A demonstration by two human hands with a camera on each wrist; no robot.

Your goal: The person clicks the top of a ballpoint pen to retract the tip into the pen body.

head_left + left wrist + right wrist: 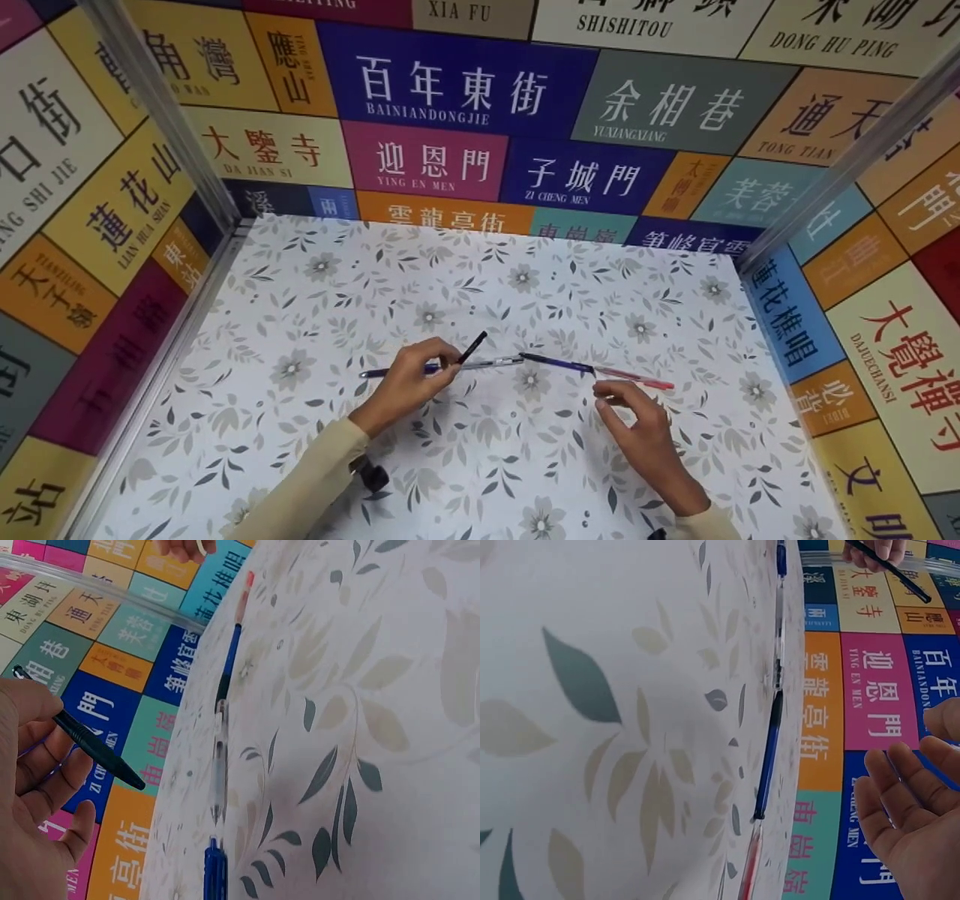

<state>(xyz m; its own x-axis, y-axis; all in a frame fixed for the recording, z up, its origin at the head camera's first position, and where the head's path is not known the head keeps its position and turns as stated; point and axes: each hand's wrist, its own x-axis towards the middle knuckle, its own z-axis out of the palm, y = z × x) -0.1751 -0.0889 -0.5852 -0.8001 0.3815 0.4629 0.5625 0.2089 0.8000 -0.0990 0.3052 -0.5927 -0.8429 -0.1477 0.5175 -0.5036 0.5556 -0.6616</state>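
Observation:
My left hand (409,379) pinches a slim black pen (472,347) between thumb and finger, tilted and held above the table. Below it, pens lie end to end in a line. A blue pen (215,870) is leftmost, partly hidden behind the left hand in the head view. A clear-barrelled pen (219,772) follows, then a blue pen with a black grip (768,757), then a clear and red pen (637,377) at the right end. My right hand (645,431) hovers near the red pen, fingers loosely bent, with nothing seen in its grasp.
A white tablecloth (300,450) with grey leaves and flowers covers the table. Panels of coloured blocks with Chinese characters (457,82) rise at the back and both sides. Metal posts (180,127) stand at the back corners.

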